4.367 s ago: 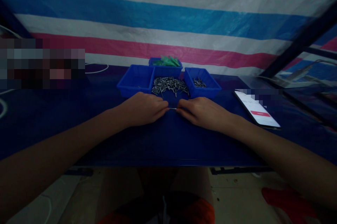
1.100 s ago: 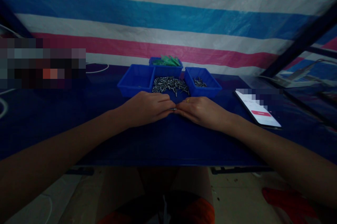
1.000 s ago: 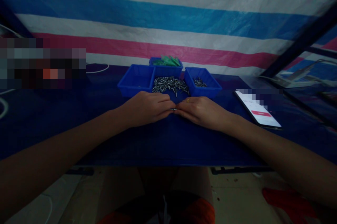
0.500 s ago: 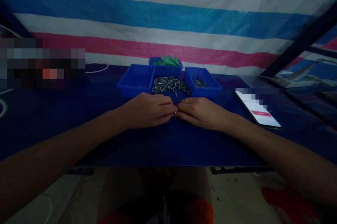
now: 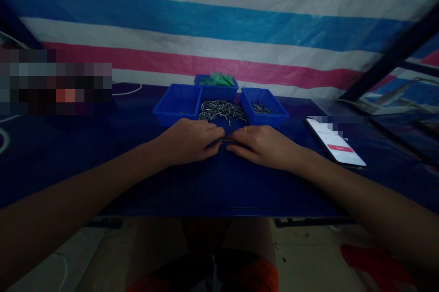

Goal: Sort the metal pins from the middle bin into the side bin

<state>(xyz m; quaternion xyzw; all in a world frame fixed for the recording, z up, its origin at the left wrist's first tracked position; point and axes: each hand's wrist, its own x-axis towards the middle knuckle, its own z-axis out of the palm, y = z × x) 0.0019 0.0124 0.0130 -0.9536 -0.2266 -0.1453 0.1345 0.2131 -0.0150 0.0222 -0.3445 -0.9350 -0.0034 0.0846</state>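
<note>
A thin metal pin (image 5: 224, 140) lies level between my two hands, just above the blue table. My left hand (image 5: 192, 141) is closed, its thumb and fingers pinching the pin's left end. From the other side my right hand (image 5: 262, 145), with a ring on one finger, is closed around the right end, and its fingers hide part of it. Just beyond the hands is a loose pile of slim metal pins (image 5: 221, 110), too small to tell if they are rivets or screws.
Around the pile stand a left blue bin (image 5: 164, 100), a right blue bin (image 5: 279, 111) with more metal pieces, and a rear blue bin (image 5: 216, 92) holding green packets (image 5: 221, 79). A lit phone (image 5: 338, 143) lies at right. A striped sheet (image 5: 219, 18) hangs behind.
My hands have drawn slightly apart, opening a small gap between the fingertips. The pin now shows across that gap. Bins and phone stay in place.
</note>
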